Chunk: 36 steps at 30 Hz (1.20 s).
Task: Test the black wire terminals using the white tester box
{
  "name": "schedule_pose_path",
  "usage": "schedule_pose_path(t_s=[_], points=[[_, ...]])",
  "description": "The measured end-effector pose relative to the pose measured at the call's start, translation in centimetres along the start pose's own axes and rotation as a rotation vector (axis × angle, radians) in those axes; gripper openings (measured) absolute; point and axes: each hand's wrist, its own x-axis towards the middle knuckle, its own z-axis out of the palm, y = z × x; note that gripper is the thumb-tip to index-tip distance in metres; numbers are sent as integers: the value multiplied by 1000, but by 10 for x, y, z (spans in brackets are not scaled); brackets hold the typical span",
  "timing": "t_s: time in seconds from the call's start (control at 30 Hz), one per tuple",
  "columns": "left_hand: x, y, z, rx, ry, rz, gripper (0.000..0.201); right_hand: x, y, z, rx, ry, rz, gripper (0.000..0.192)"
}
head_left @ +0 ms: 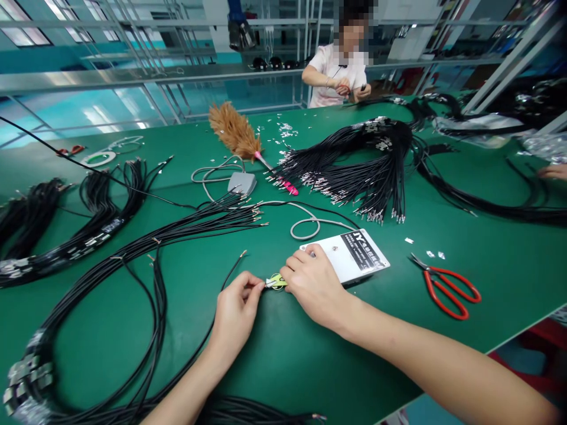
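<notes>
My left hand (239, 307) is closed in a pinch, thumb and forefinger together at a thin pale wire end. Most of what it pinches is hidden by the fingers. Just right of that pinch is a small yellow-green tool (277, 281), with the curled fingers of my right hand (312, 283) closed on its right end. Behind my right hand lies a flat white box (349, 260) with a black printed label, partly covered by the hand. A black cable (230, 273) with a bare copper tip rises behind my left wrist.
Red-handled pliers (447, 289) lie at right. Bundled black cables (110, 265) curve along the left; another large bundle (367, 159) lies farther back. A brown duster (234, 133) and grey pedal (241, 183) sit mid-table. Across the green table (336, 366), a person (336, 77) handles something.
</notes>
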Motion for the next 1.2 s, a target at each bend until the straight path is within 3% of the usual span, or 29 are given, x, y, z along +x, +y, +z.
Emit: schedule_pose_path(t_s=[0.07,0.13,0.3,0.43,0.7,0.9,1.0,1.13,1.2], points=[[-1,0,0,9,-3,3,18,-6,3,-6,12,12,2,9],[-1,1,-1,15,-5,4,18,-20,9,-13,59,94,22,19],[-2,0,-2,19,6,11,19,-80,23,-14,221,486,214,11],[-2,1,-2,25,16,32,19,-108,18,1,268,487,227,18],[-2,-2,-8,130,33,58,20,-98,12,9,201,557,225,17],[1,-14,-31,246,120,73,22,-102,16,17,228,574,218,17],[8,-25,-48,320,150,95,24,-95,17,-5,451,557,244,20],[22,-41,-74,460,216,138,26,-84,15,-80,1003,441,300,10],[29,-46,-90,551,267,169,30,-84,13,-114,1043,424,303,16]])
